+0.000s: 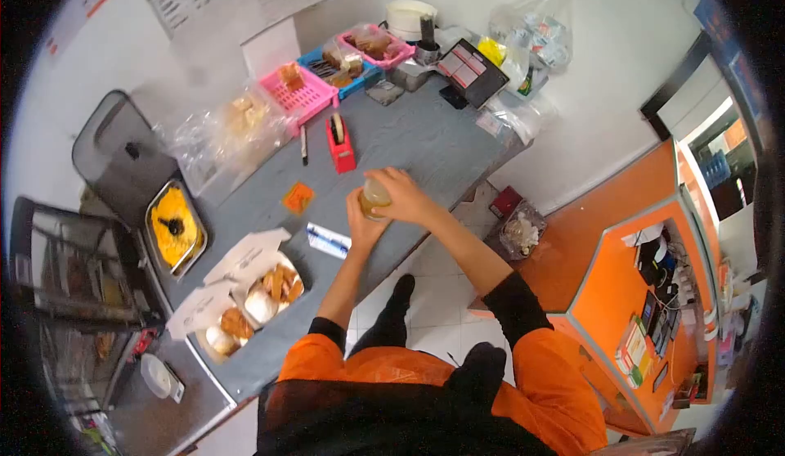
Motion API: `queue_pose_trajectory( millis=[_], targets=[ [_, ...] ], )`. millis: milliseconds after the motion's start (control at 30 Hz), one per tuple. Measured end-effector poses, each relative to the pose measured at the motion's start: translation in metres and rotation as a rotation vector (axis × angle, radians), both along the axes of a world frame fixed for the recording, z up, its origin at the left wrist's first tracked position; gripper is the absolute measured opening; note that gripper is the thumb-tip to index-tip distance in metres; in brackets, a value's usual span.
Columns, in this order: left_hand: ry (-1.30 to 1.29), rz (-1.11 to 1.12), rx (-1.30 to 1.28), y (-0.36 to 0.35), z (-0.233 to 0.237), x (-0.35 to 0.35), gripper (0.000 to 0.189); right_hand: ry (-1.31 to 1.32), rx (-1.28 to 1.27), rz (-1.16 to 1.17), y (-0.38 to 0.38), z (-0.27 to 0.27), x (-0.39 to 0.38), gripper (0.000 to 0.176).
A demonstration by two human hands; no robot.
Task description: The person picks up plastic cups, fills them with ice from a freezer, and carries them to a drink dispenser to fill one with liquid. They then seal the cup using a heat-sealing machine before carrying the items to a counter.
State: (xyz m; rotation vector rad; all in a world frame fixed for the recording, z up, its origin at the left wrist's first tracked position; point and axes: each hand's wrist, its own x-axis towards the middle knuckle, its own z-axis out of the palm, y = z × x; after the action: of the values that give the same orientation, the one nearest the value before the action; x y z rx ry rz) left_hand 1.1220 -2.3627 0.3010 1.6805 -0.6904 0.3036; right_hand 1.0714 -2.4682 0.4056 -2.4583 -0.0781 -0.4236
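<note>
Above the grey tabletop [401, 129] I hold a small clear cup [374, 197] with yellowish contents between my two hands. My left hand [365, 225] wraps round its lower side. Fingers of my right hand [401, 197] close over its upper part, partly hiding it. A red tape dispenser [342, 155] stands just beyond my hands. To their left lie an orange sachet [298, 197] and a white and blue packet [328, 241]. Nearer to me on the left, two open cardboard boxes [219, 294] contain food, with white round pieces and browned pieces visible.
A metal tray [202, 247] of yellow food with a black scoop sits at the left, by a mesh cover [123, 141]. Plastic bags [217, 149], a pink basket [309, 106], a blue basket [360, 86] and a tablet [473, 73] line the back. An orange counter [589, 235] stands right.
</note>
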Motion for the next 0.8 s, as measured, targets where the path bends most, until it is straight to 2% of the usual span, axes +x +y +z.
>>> queue_pose_trajectory(
  millis=[133, 300, 367, 433, 467, 533, 567, 600, 667, 700, 767, 800],
  targets=[
    [0.130, 0.066, 0.016, -0.041, -0.031, 0.035, 0.078, 0.101, 0.029, 0.053, -0.046, -0.019, 0.047, 0.063],
    [0.006, 0.087, 0.137, -0.049, -0.011, 0.038, 0.082, 0.188, 0.137, 0.088, -0.070, -0.018, 0.061, 0.065],
    [-0.001, 0.071, 0.173, -0.050, -0.018, 0.037, 0.084, 0.208, 0.151, 0.211, -0.075, -0.030, 0.064, 0.077],
    [0.211, 0.027, 0.014, -0.047, -0.047, 0.044, 0.084, 0.267, 0.224, 0.193, -0.079, -0.024, 0.057, 0.083],
    [0.184, 0.030, 0.038, -0.047, -0.041, 0.042, 0.082, 0.316, 0.283, 0.193, -0.081, -0.019, 0.052, 0.089],
    [0.140, -0.024, 0.010, -0.052, -0.021, 0.038, 0.077, 0.182, 0.217, 0.156, -0.088, -0.015, 0.035, 0.095],
    [0.129, -0.079, -0.038, -0.054, -0.017, 0.037, 0.075, 0.239, 0.249, 0.138, -0.094, -0.010, 0.021, 0.091],
    [0.159, -0.027, 0.060, -0.055, -0.016, 0.036, 0.075, 0.293, 0.284, 0.116, -0.103, -0.007, 0.004, 0.087],
    [0.203, 0.018, 0.246, -0.048, -0.024, 0.042, 0.070, 0.156, 0.318, 0.140, -0.122, -0.013, -0.037, 0.078],
    [0.217, 0.018, 0.334, -0.044, -0.031, 0.047, 0.066, 0.158, 0.315, 0.058, -0.134, -0.013, -0.064, 0.078],
    [0.248, 0.022, 0.142, -0.047, -0.033, 0.045, 0.078, 0.394, 0.452, 0.053, -0.154, -0.009, -0.126, 0.070],
    [0.276, 0.022, 0.155, -0.048, -0.029, 0.041, 0.080, 0.389, 0.462, -0.007, -0.164, -0.012, -0.161, 0.070]
  ],
)
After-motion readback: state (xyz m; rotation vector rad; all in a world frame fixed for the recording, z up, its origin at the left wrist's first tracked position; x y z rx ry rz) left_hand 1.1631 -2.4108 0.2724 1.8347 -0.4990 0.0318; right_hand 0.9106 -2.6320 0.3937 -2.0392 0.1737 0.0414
